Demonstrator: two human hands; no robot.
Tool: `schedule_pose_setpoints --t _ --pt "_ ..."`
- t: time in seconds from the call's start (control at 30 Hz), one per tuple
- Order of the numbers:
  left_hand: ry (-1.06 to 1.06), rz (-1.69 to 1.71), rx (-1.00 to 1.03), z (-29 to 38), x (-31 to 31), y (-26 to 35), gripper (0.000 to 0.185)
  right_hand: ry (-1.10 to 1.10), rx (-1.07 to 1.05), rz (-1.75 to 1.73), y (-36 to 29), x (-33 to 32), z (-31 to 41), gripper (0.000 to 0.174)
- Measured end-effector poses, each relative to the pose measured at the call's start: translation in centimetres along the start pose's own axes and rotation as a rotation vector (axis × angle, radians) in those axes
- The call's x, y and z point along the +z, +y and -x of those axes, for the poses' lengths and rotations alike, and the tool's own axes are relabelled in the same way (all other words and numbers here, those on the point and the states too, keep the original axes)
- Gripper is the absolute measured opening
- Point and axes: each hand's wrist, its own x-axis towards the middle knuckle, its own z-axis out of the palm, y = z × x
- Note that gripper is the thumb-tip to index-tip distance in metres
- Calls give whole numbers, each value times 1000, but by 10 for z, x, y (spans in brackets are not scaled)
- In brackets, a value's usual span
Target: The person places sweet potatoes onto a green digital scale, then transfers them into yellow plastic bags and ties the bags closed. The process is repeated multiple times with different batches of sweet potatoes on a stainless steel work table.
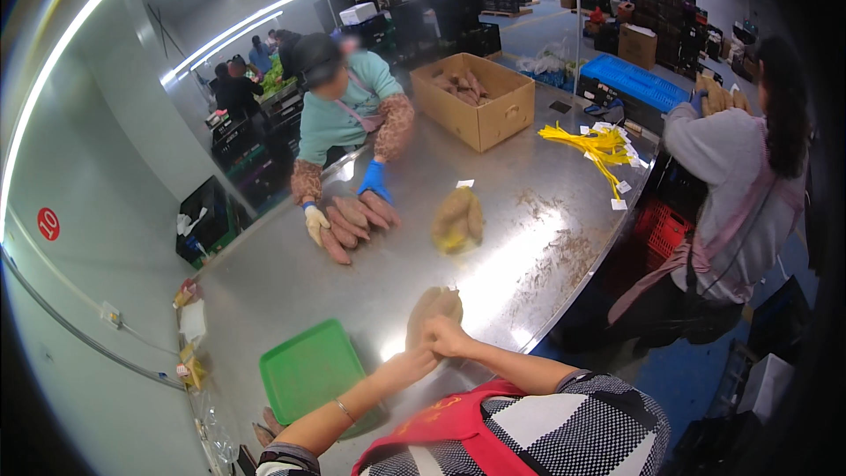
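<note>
Right in front of me, a net bag of sweet potatoes point(435, 307) lies on the metal table point(264, 297). My right hand point(451, 336) grips its near end. My left hand point(411, 365) meets the right there, its fingers closing on the same end; the gathered netting is hidden between them. To the left, a green plastic tray point(314, 370) sits partly under my left forearm. Farther out, a filled yellow net bag of sweet potatoes point(457, 219) with a white tag rests on the tabletop.
Across the table, a co-worker's gloved hands point(344, 208) touch a row of sweet potatoes point(357, 219). A cardboard box point(505, 122) of sweet potatoes stands behind. Yellow net bags with tags point(598, 145) lie at right. Another person point(720, 198) stands beyond the right edge holding sweet potatoes.
</note>
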Motion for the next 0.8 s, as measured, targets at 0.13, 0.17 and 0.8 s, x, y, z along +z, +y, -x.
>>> schedule_pose_setpoints --t 0.13,0.17,0.8 --pt "-72 81 -51 4 11 3 32 -17 -32 10 -6 0 6 18" --pt "-51 69 -78 4 13 5 31 35 -65 37 -2 5 6 20" --pt "738 189 -898 -1 51 48 17 -224 552 -1214 -12 56 43 41"
